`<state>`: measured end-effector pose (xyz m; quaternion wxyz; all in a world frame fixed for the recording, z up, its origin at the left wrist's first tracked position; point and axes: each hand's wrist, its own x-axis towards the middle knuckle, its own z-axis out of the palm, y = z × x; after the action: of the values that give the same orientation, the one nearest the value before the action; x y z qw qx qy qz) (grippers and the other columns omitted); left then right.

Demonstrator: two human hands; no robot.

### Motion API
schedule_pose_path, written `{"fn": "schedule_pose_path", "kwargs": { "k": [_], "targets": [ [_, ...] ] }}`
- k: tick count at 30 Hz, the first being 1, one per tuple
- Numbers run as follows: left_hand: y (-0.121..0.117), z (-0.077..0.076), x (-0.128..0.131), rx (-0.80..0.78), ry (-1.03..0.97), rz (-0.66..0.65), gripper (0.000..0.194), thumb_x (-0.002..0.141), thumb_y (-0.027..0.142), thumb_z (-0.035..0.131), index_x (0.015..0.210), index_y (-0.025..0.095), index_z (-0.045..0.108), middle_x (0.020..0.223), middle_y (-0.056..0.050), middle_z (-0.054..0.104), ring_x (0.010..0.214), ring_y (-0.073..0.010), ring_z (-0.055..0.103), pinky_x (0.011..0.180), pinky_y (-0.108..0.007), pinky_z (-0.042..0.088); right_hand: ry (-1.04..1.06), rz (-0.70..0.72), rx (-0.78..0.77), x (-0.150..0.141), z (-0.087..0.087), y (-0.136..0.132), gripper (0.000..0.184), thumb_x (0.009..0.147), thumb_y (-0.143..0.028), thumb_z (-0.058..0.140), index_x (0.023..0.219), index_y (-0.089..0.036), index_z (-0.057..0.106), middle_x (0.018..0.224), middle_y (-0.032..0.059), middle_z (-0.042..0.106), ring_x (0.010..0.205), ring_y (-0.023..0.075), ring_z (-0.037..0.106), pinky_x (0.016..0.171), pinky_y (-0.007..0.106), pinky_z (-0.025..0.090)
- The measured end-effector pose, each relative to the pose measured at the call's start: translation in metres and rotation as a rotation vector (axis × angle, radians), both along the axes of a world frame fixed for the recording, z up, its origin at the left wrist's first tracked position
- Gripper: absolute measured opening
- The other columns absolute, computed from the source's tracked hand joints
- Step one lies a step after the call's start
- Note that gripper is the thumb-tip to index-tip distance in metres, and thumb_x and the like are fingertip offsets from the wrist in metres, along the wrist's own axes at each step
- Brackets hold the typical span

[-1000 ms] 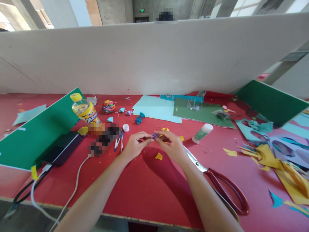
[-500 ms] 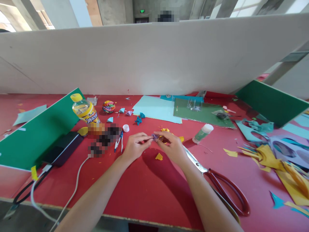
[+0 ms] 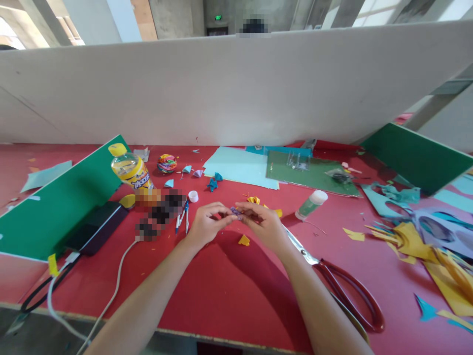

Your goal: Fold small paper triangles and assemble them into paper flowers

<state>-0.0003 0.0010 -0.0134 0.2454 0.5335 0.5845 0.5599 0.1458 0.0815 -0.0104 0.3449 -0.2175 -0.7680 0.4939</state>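
Note:
Between the fingertips of both hands is a small purple piece of paper (image 3: 235, 211), partly covered by the fingers. My left hand (image 3: 207, 223) pinches it from the left, and my right hand (image 3: 264, 222) pinches it from the right, just above the red table (image 3: 207, 296). A yellow paper scrap (image 3: 244, 240) lies below the hands. Folded yellow paper pieces (image 3: 254, 200) sit just behind my right hand. Large scissors (image 3: 325, 268) with red handles lie by my right forearm, their blade tips hidden by the hand.
A glue stick (image 3: 311, 205) stands tilted at the right, its white cap (image 3: 192, 196) left of centre. Beyond are a compass (image 3: 182, 217), a drink bottle (image 3: 131, 170), a rubber-band ball (image 3: 167, 163), blue folded pieces (image 3: 212, 184) and pale blue sheets (image 3: 238, 165). Paper offcuts (image 3: 414, 241) cover the right side.
The fingers have shifted slightly around the purple paper, and more of it shows between them. Everything on the table stays in place.

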Motion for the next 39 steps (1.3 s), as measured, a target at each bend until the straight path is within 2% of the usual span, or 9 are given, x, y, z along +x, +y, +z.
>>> {"fn": "schedule_pose_path", "kwargs": {
  "k": [7, 13, 16, 19, 23, 27, 31, 36, 39],
  "targets": [
    [-0.0014, 0.0002, 0.0002, 0.007, 0.009, -0.003, 0.018, 0.067, 0.031, 0.066, 0.064, 0.015, 0.058, 0.064, 0.001, 0.052, 0.055, -0.0079, 0.049, 0.042, -0.016, 0.036, -0.005, -0.005, 0.019, -0.0013, 0.0004, -0.0012, 0.024, 0.076, -0.021, 0.055, 0.100, -0.020, 0.061, 0.086, 0.0041, 0.066, 0.074, 0.0149, 0.062, 0.067, 0.026, 0.052],
    [-0.0019, -0.0030, 0.0038, 0.174, 0.202, 0.030, 0.018, 0.067, 0.030, 0.067, 0.075, 0.017, 0.057, 0.072, 0.000, 0.055, 0.057, -0.0077, 0.051, 0.050, -0.018, 0.043, -0.018, -0.086, -0.041, -0.0043, 0.0023, -0.0019, 0.024, 0.075, -0.025, 0.056, 0.097, -0.017, 0.062, 0.081, 0.0050, 0.066, 0.069, 0.0152, 0.061, 0.063, 0.026, 0.051],
    [-0.0008, -0.0046, 0.0050, 0.149, 0.245, 0.047, 0.015, 0.071, 0.030, 0.064, 0.078, 0.017, 0.059, 0.072, -0.002, 0.057, 0.061, -0.0094, 0.053, 0.050, -0.018, 0.044, -0.027, -0.102, -0.064, -0.0047, 0.0013, -0.0024, 0.025, 0.074, -0.028, 0.059, 0.096, -0.017, 0.062, 0.082, 0.0056, 0.066, 0.070, 0.0155, 0.060, 0.063, 0.026, 0.050],
    [0.0005, -0.0024, 0.0054, 0.067, 0.127, 0.074, 0.016, 0.073, 0.032, 0.060, 0.077, 0.016, 0.061, 0.074, -0.003, 0.057, 0.065, -0.0110, 0.054, 0.048, -0.017, 0.044, -0.008, -0.078, -0.097, -0.0032, -0.0013, -0.0009, 0.028, 0.076, -0.033, 0.057, 0.098, -0.017, 0.061, 0.085, 0.0062, 0.065, 0.073, 0.0163, 0.060, 0.063, 0.027, 0.049],
    [0.0019, 0.0021, 0.0038, -0.034, -0.186, 0.086, 0.022, 0.071, 0.036, 0.061, 0.076, 0.015, 0.060, 0.072, -0.002, 0.055, 0.062, -0.0113, 0.053, 0.043, -0.018, 0.048, 0.019, -0.013, -0.120, 0.0008, -0.0019, 0.0017, 0.030, 0.086, -0.034, 0.039, 0.104, -0.019, 0.058, 0.088, 0.0061, 0.063, 0.068, 0.0142, 0.058, 0.059, 0.026, 0.047],
    [0.0035, 0.0034, 0.0018, -0.093, -0.373, 0.110, 0.026, 0.066, 0.037, 0.065, 0.077, 0.014, 0.059, 0.062, 0.001, 0.055, 0.054, -0.0098, 0.051, 0.041, -0.019, 0.048, -0.038, -0.027, -0.003, 0.0023, 0.0012, 0.0005, 0.021, 0.080, -0.022, 0.048, 0.098, -0.020, 0.058, 0.089, 0.0046, 0.063, 0.077, 0.0150, 0.058, 0.065, 0.026, 0.047],
    [0.0046, 0.0024, 0.0010, -0.088, -0.441, 0.127, 0.026, 0.064, 0.037, 0.066, 0.076, 0.015, 0.057, 0.061, 0.001, 0.056, 0.052, -0.0089, 0.050, 0.039, -0.018, 0.047, -0.064, -0.056, 0.135, 0.0010, -0.0003, -0.0007, 0.016, 0.074, -0.013, 0.052, 0.088, -0.020, 0.057, 0.081, 0.0018, 0.062, 0.072, 0.0134, 0.058, 0.063, 0.023, 0.047],
    [0.0049, 0.0009, 0.0011, -0.119, -0.458, 0.131, 0.027, 0.065, 0.036, 0.066, 0.077, 0.014, 0.056, 0.057, 0.002, 0.053, 0.050, -0.0078, 0.049, 0.038, -0.015, 0.045, -0.049, -0.024, 0.341, -0.0002, -0.0068, 0.0022, 0.018, 0.079, -0.013, 0.050, 0.091, -0.023, 0.061, 0.089, 0.0012, 0.065, 0.082, 0.0144, 0.059, 0.073, 0.026, 0.047],
    [0.0048, 0.0005, 0.0021, -0.138, -0.443, 0.133, 0.028, 0.066, 0.037, 0.066, 0.078, 0.013, 0.057, 0.058, 0.002, 0.051, 0.051, -0.0073, 0.049, 0.038, -0.014, 0.045, -0.047, -0.003, 0.405, -0.0006, -0.0075, 0.0029, 0.019, 0.081, -0.015, 0.050, 0.091, -0.024, 0.063, 0.091, 0.0021, 0.065, 0.085, 0.0158, 0.059, 0.078, 0.028, 0.046]
  ]
}}
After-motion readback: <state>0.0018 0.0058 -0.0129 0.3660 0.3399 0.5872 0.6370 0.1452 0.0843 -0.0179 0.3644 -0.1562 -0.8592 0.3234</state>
